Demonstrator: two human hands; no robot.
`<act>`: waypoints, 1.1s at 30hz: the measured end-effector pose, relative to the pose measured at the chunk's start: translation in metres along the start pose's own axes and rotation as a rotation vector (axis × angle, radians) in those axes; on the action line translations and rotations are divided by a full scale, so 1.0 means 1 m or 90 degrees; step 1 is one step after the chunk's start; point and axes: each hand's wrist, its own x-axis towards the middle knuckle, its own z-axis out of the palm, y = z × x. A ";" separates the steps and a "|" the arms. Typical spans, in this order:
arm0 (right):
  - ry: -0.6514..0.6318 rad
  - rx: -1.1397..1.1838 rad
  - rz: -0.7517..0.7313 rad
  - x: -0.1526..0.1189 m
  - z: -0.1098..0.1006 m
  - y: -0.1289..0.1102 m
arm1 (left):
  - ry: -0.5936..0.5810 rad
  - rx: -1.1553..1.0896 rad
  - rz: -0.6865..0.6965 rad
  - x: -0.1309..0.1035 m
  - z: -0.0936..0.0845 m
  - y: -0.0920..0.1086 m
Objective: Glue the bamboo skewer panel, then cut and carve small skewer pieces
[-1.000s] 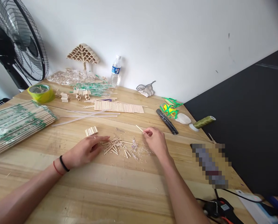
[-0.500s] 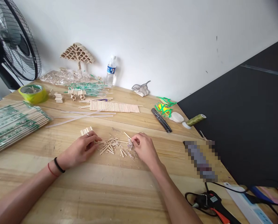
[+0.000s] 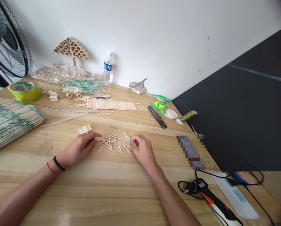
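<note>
A loose pile of short cut wooden sticks (image 3: 109, 144) and crumbs lies on the wooden table between my hands. At its left edge rests my left hand (image 3: 83, 145), index finger stretched out and thumb apart, with nothing visible in it. Just beyond those fingers sits a small row of short sticks (image 3: 85, 129) laid side by side. On the pile's right, my right hand (image 3: 142, 149) pinches a short wooden stick (image 3: 126, 135) between thumb and fingertips. Bits of clear plastic scrap (image 3: 128, 148) lie under that hand.
Behind are a panel of joined sticks (image 3: 112, 104), a utility knife (image 3: 157, 117), a bottle (image 3: 107, 69) and a stick-built tree (image 3: 71, 48). Bundled sticks (image 3: 13, 122) and yellow tape (image 3: 24, 91) lie left. A glue gun (image 3: 211, 196), cables and power strip (image 3: 236, 196) lie right.
The view has shifted slightly, so the scene sits further left. My left index finger has lifted and straightened beside the pile. My right hand keeps its pinch on the stick.
</note>
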 end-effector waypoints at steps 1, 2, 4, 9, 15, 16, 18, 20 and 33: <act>0.014 0.000 0.007 -0.002 -0.003 0.001 | -0.001 -0.010 -0.004 0.000 0.000 0.000; 0.036 -0.004 0.020 -0.003 -0.007 0.004 | -0.006 -0.020 -0.008 0.001 -0.001 0.000; 0.091 -0.030 0.066 -0.007 -0.016 0.016 | -0.010 -0.027 -0.008 0.001 -0.001 0.000; 0.118 -0.072 0.147 -0.022 -0.026 0.038 | -0.025 -0.006 0.014 0.002 -0.001 -0.001; 0.080 -0.045 0.100 -0.031 -0.002 0.003 | -0.031 -0.013 0.016 0.002 0.000 -0.002; 0.071 -0.037 0.090 -0.030 0.000 -0.003 | -0.031 -0.012 0.016 0.002 0.000 -0.002; 0.064 -0.018 0.077 -0.030 0.001 -0.009 | -0.030 -0.012 0.015 0.002 -0.001 -0.001; 0.083 -0.011 0.084 -0.030 -0.005 -0.006 | -0.031 -0.016 0.012 0.002 -0.002 0.000; 0.167 -0.100 0.151 -0.060 0.003 -0.007 | -0.040 -0.016 0.011 0.003 -0.001 -0.002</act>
